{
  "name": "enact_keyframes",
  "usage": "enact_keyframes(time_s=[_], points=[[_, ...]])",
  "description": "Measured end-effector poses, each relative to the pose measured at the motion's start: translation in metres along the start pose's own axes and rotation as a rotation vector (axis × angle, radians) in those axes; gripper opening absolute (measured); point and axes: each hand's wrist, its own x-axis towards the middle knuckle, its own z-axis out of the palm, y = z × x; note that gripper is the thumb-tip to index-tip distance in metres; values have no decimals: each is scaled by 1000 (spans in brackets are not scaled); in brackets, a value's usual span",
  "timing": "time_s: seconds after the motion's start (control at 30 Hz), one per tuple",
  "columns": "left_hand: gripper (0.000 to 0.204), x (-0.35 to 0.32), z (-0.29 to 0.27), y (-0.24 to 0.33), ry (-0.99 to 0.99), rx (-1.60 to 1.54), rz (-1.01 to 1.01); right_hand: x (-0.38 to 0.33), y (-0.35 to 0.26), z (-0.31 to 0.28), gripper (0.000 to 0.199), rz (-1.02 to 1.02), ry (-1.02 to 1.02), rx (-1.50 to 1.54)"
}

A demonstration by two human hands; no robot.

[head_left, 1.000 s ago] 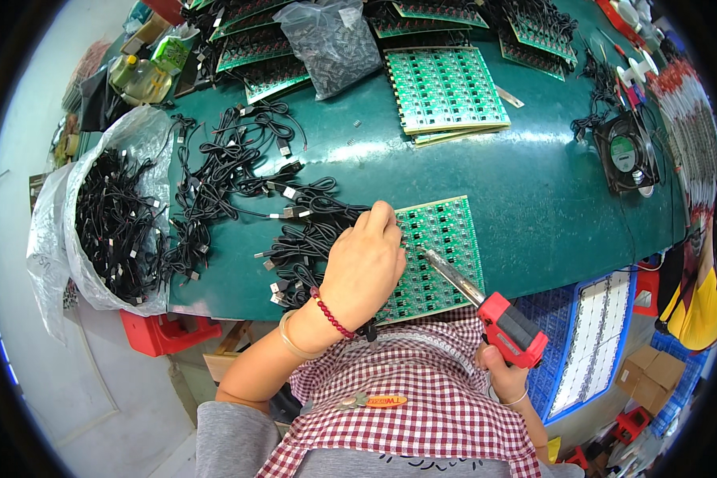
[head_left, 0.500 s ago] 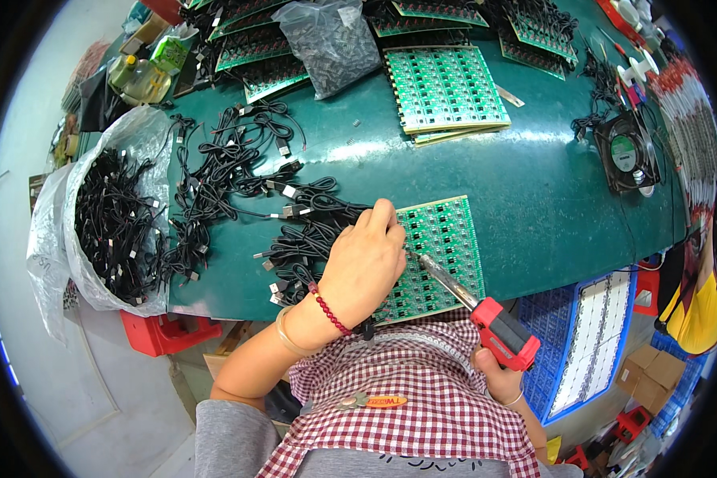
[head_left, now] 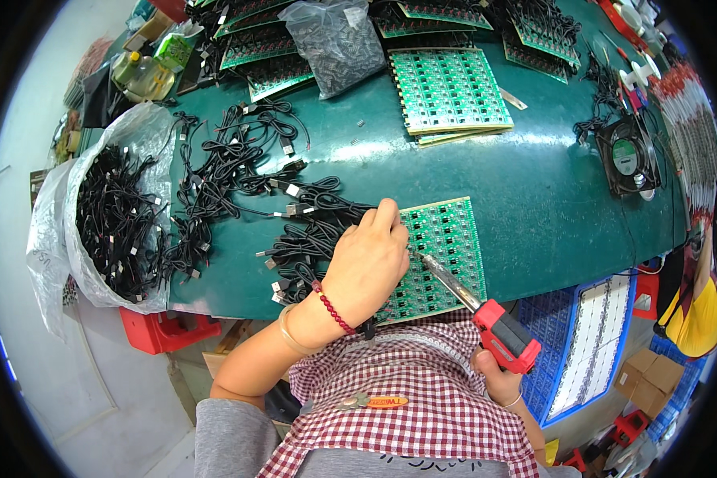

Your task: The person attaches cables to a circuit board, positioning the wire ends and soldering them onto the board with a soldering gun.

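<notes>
A green circuit board panel [head_left: 448, 239] lies at the near edge of the green table [head_left: 550, 199]. My left hand [head_left: 368, 263] rests on its left part, fingers curled and pinching something small that I cannot make out. A red bead bracelet and a bangle circle that wrist. My right hand [head_left: 498, 381] grips a red soldering iron [head_left: 486, 319]. The iron's metal tip touches the panel just right of my left fingers. A checked cloth covers my lap below the table edge.
Black cables with metal plugs [head_left: 239, 183] sprawl left of the panel. A clear bag of more cables [head_left: 111, 215] hangs at the table's left end. Stacked green panels [head_left: 450, 88], a bag of small parts [head_left: 338, 44] and a small fan [head_left: 625, 155] sit farther back.
The soldering iron's tip has shifted slightly left along the panel toward my left fingers. My left hand has stayed in place.
</notes>
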Motion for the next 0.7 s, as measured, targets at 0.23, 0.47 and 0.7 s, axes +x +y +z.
enact_keyframes(time_s=[0.23, 0.47, 0.7], points=[[16, 1, -2, 0, -39, 18, -4, 5, -12, 7, 20, -14, 21, -57], [15, 3, -3, 1, -53, 35, -2, 6, -10, 5, 18, -98, 44, 9], [14, 2, -2, 1, -47, 48, 0, 5, -10, 4, 18, -106, 38, -5]])
